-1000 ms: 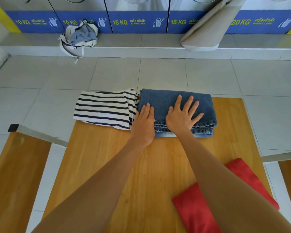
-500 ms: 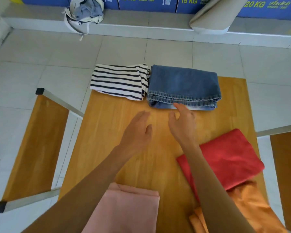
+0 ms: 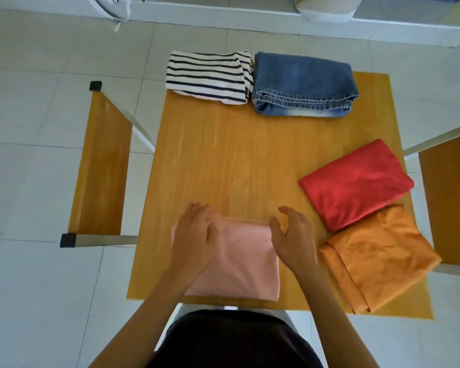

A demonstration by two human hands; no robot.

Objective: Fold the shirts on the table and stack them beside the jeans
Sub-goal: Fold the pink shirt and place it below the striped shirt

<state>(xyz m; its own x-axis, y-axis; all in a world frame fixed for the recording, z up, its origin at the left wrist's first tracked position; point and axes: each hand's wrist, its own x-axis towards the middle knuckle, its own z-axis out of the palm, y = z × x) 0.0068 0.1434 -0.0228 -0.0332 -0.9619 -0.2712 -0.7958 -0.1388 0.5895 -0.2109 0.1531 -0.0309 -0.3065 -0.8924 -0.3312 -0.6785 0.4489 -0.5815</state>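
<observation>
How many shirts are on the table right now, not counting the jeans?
4: the striped shirt at the far edge beside the jeans, the red shirt on the right, the orange shirt nearer than it, and the pink shirt under both hands.

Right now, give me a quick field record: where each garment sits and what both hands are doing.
jeans: folded, far edge of the table, right of centre
striped shirt: folded, touching the jeans' left side, overhanging the far left corner
pink shirt: folded, near edge, centre
red shirt: folded, right side
orange shirt: near right corner, its far end tucked under the red shirt
left hand: resting on pink shirt's far left corner
right hand: fingers spread at pink shirt's far right corner
</observation>
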